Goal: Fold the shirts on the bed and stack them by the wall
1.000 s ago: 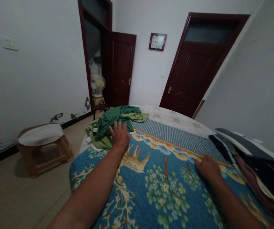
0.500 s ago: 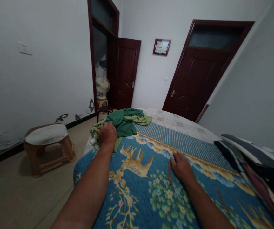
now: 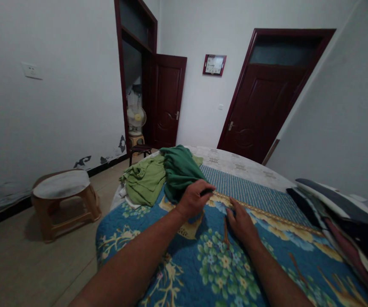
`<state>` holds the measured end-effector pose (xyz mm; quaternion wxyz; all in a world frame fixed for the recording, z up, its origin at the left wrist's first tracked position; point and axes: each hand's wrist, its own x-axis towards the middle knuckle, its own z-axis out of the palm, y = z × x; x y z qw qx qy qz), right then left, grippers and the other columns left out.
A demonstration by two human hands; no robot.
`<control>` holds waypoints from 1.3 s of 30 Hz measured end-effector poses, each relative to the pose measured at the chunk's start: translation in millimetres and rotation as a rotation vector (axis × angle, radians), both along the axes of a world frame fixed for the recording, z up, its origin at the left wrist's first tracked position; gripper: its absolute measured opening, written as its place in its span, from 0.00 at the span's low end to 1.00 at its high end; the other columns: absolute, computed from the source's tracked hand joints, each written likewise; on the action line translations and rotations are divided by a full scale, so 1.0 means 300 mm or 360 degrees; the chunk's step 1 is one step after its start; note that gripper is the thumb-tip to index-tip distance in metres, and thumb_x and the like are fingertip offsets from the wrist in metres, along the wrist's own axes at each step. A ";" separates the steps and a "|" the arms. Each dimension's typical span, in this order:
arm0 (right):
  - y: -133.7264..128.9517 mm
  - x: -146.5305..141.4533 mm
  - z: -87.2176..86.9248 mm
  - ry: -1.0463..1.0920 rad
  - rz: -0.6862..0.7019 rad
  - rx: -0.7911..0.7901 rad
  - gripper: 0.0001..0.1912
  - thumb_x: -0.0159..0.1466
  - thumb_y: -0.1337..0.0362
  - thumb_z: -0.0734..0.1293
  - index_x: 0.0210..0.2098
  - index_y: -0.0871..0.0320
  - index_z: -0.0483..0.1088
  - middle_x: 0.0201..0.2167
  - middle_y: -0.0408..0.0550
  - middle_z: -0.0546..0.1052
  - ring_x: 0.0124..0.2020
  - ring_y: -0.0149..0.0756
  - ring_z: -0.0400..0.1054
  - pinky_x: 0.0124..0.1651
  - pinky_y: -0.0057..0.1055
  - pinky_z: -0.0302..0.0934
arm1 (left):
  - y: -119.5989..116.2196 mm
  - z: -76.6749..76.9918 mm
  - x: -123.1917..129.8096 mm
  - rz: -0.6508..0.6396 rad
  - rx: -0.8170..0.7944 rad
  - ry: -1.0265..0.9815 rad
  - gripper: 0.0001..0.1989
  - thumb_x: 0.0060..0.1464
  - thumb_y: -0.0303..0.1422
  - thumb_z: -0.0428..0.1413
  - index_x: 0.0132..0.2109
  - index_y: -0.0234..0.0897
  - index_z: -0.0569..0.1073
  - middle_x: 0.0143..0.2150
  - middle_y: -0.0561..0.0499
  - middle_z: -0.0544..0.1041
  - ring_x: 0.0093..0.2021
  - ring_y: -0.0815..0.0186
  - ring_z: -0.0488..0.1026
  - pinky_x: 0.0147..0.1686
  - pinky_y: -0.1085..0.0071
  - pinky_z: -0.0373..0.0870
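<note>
My left hand (image 3: 197, 199) is closed, with its fingers curled together at the near right edge of a dark green cloth garment (image 3: 180, 170). The dark green cloth trails back from it towards the far left. Beside it a light green garment (image 3: 145, 177) lies crumpled at the left edge of the bedding. My right hand (image 3: 241, 221) rests on the blue flowered quilt (image 3: 184, 273), its fingers apart and nothing in them. A small gap separates the two hands.
Folded clothes (image 3: 340, 213) are stacked at the right edge. A plastic stool (image 3: 65, 192) stands on the floor to the left, with a smaller dark stool (image 3: 140, 148) farther back. A fan (image 3: 135, 117) shows through the open doorway.
My left hand has moved right from the far left pile, drawing the dark green garment with it and uncovering the light green one. My right hand has hardly moved.
</note>
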<state>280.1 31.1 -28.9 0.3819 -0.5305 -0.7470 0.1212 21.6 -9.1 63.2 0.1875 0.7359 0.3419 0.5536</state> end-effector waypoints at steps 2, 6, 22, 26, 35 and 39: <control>-0.016 -0.018 0.032 0.0415 0.0084 -0.0192 0.36 0.71 0.46 0.62 0.72 0.58 0.68 0.65 0.61 0.77 0.64 0.52 0.74 0.69 0.51 0.66 | -0.061 -0.005 0.079 -0.0481 -0.0184 0.0162 0.11 0.61 0.30 0.65 0.50 0.39 0.86 0.45 0.47 0.86 0.46 0.59 0.82 0.52 0.64 0.78; -0.041 -0.036 0.083 0.1171 0.0199 -0.0808 0.45 0.68 0.39 0.67 0.77 0.53 0.59 0.61 0.59 0.81 0.49 0.47 0.82 0.50 0.43 0.76 | -0.144 -0.007 0.142 -0.1274 -0.0809 0.0505 0.12 0.57 0.28 0.67 0.49 0.42 0.88 0.42 0.52 0.86 0.43 0.58 0.83 0.46 0.65 0.79; -0.075 0.053 0.213 0.1796 0.0590 -0.1007 0.20 0.47 0.56 0.82 0.37 0.52 0.77 0.31 0.42 0.83 0.29 0.37 0.76 0.34 0.33 0.71 | 0.038 -0.055 -0.066 -0.0406 -0.1410 -0.0070 0.24 0.56 0.50 0.66 0.48 0.35 0.77 0.35 0.49 0.80 0.27 0.67 0.75 0.30 0.69 0.73; -0.139 0.037 0.234 0.1247 0.1165 -0.1396 0.22 0.42 0.52 0.86 0.27 0.56 0.77 0.25 0.44 0.80 0.25 0.34 0.73 0.31 0.29 0.66 | 0.059 -0.075 -0.054 0.0141 -0.1115 0.0022 0.20 0.61 0.45 0.61 0.52 0.35 0.76 0.48 0.42 0.83 0.43 0.59 0.81 0.40 0.65 0.78; -0.285 -0.240 0.221 0.0397 0.1945 -0.2180 0.26 0.54 0.53 0.85 0.47 0.60 0.85 0.33 0.45 0.84 0.29 0.30 0.78 0.37 0.25 0.72 | 0.024 -0.085 -0.003 -0.0310 -0.0796 0.0554 0.23 0.59 0.34 0.59 0.60 0.34 0.79 0.50 0.46 0.85 0.49 0.57 0.80 0.53 0.65 0.74; -0.226 -0.126 0.264 0.0802 0.1877 -0.2010 0.29 0.58 0.48 0.83 0.50 0.61 0.82 0.38 0.54 0.86 0.30 0.36 0.80 0.36 0.30 0.74 | 0.020 -0.087 0.000 -0.0542 -0.0787 0.0650 0.13 0.58 0.30 0.59 0.49 0.36 0.82 0.43 0.50 0.84 0.45 0.61 0.78 0.49 0.69 0.73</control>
